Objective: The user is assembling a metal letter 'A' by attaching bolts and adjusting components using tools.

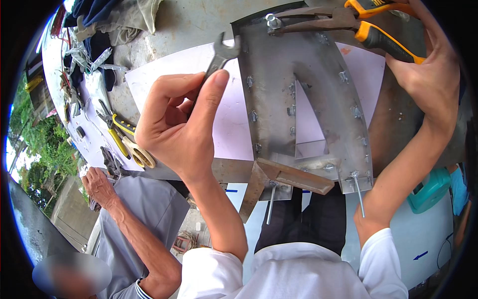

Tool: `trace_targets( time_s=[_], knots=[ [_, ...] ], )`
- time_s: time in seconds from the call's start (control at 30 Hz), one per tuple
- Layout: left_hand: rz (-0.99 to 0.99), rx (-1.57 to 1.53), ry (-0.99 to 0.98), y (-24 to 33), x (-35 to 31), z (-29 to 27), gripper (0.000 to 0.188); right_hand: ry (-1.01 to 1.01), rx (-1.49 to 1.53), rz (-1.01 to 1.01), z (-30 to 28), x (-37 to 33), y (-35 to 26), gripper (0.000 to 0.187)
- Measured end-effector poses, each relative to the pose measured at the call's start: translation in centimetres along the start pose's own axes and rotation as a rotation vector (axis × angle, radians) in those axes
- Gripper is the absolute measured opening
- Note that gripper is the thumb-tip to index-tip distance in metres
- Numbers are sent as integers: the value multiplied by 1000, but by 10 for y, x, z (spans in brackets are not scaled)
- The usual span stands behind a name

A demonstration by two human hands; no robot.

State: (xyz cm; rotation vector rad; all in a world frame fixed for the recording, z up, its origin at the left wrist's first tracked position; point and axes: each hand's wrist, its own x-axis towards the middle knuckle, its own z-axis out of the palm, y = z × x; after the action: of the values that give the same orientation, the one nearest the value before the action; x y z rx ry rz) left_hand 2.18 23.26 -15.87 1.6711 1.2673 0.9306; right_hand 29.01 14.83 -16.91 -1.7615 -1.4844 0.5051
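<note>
My left hand (174, 124) pinches an open-ended wrench (221, 56) between thumb and fingers, its jaw pointing up beside the left edge of a welded grey sheet-metal piece (271, 65). My right hand (430, 74) grips pliers (343, 21) by their orange and black handles. Their jaws reach left to a bolt end with a nut (272, 21) at the far end of the metal piece; whether they clamp it I cannot tell. Tack welds dot the piece, and a triangular opening (307, 124) shows white sheet beneath. Two threaded rods (358, 194) stick out at its near end.
A rusty angle bar (298, 177) lies across the near end. White sheet (194, 65) covers part of the metal table. Leftward are yellow-handled pliers (118, 142), scissors (139, 153) and cloths (132, 22). A co-worker's hand (102, 188) is at the left; a teal container (430, 189) stands right.
</note>
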Motion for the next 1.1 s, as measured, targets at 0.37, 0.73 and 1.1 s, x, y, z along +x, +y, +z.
trace_targets(
  time_s=[0.37, 0.73, 1.1],
  knots=[
    [169, 225, -301, 13, 32, -5, 16, -10, -43, -25, -12, -5, 1, 45],
    [330, 186, -417, 7, 53, -7, 18, -21, -54, -19, -14, -11, 16, 46],
    [421, 178, -617, 9, 81, -14, 20, -25, -59, -12, -14, -12, 27, 47]
  ],
)
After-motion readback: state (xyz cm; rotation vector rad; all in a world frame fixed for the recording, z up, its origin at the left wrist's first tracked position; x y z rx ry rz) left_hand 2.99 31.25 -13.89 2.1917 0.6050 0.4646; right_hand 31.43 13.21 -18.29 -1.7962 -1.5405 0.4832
